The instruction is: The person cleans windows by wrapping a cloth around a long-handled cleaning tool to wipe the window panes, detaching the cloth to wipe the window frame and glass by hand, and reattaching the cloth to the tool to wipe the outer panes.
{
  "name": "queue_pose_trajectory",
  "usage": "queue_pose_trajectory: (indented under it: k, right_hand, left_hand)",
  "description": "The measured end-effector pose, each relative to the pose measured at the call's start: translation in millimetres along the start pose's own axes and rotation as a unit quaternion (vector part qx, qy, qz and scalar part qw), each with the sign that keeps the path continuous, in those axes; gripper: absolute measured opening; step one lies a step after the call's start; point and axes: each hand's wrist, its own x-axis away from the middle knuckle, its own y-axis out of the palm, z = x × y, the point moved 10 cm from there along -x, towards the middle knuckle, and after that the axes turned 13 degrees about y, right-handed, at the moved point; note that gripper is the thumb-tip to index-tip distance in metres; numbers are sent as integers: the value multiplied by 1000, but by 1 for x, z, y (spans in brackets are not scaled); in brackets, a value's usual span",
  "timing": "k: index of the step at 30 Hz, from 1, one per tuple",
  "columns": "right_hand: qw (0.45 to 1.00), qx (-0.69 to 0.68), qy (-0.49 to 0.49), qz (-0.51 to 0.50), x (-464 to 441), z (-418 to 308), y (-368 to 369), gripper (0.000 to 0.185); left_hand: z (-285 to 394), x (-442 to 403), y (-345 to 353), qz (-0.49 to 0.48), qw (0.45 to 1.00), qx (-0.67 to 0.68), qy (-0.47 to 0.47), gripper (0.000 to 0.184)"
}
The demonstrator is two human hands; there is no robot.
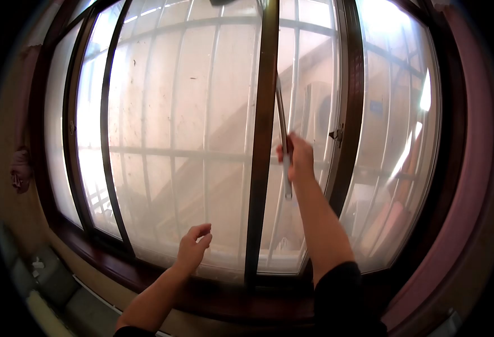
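Note:
My right hand (298, 157) is closed around a slim metal pole (282, 115), held almost upright in front of the window. The pole's lower end hangs below my fist, and its upper part runs up along the dark window frame (262, 140), where I lose sight of it. My left hand (193, 247) is raised low before the large glass pane (185, 112); its fingers are half bent, a gap shows between thumb and forefinger, and nothing is in it. Whether it touches the glass I cannot tell.
Cut off by the top edge is a dark object (223, 2). A latch (336, 134) sits on the right sash. Bars show behind the glass. Pink curtains (472, 140) hang at the sides. A dark wooden sill (219, 297) runs below, with grey seats (84, 309) at lower left.

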Motion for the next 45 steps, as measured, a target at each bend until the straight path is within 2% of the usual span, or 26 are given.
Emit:
queue_pose_trajectory:
  k: [2,7,9,16,19,21,25,27,28,30,33,35,37,39,40,41,42,43,44,45]
  right_hand:
    - [998,69,6,12,-2,-23,19,33]
    - [995,99,15,17,18,4,-2,38]
    - [995,86,33,45,42,26,-27,38]
    - [984,96,116,99,154,123,-124,39]
    - [974,123,148,123,201,148,-155,40]
    - [971,127,160,124,228,163,-180,40]
    - [958,158,202,125,292,186,-222,43]
    - [937,272,162,148,324,184,-245,41]
    - [936,275,163,146,338,187,-250,41]
    - [931,250,151,219,367,186,-267,41]
    - [929,244,134,245,384,194,-279,40]
    - [933,219,128,257,387,192,-278,41]
    - [936,175,124,280,386,189,-279,41]
    - [935,146,121,300,384,187,-293,41]
    - [931,121,125,319,390,191,-304,42]
    - [925,159,111,327,389,182,-307,43]
    - [931,186,75,305,388,171,-306,44]
    - [932,186,77,301,388,166,-303,44]
    - [932,178,97,299,389,165,-301,40]
    - [932,177,105,298,392,163,-300,39]
  left_hand:
    - [3,-2,1,-1,1000,15,-4,34]
    - [8,2,11,-6,999,43,-19,35]
    - [6,2,21,-41,999,25,-18,35]
    - [17,-4,65,-73,997,30,8,34]
    - [23,-4,97,-91,995,50,6,34]
    - [25,-3,127,-153,987,47,34,35]
    - [36,1,177,-183,976,110,30,38]
    - [39,6,200,-210,971,116,20,45]
    - [41,8,210,-205,968,141,21,48]
    - [36,8,234,-224,958,174,29,61]
    - [45,-1,258,-226,949,217,-40,61]
    - [60,-7,269,-231,948,215,-48,63]
    - [72,-18,273,-207,943,262,-9,64]
    - [56,-46,277,-183,964,175,81,68]
    - [22,-71,276,-180,971,77,133,66]
    - [15,-73,260,-137,985,106,-4,61]
    - [14,-68,255,-130,978,160,-34,56]
    - [0,-71,260,-165,978,129,16,53]
    - [-4,-71,256,-134,982,118,55,45]
    - [0,-66,257,-147,981,103,76,46]
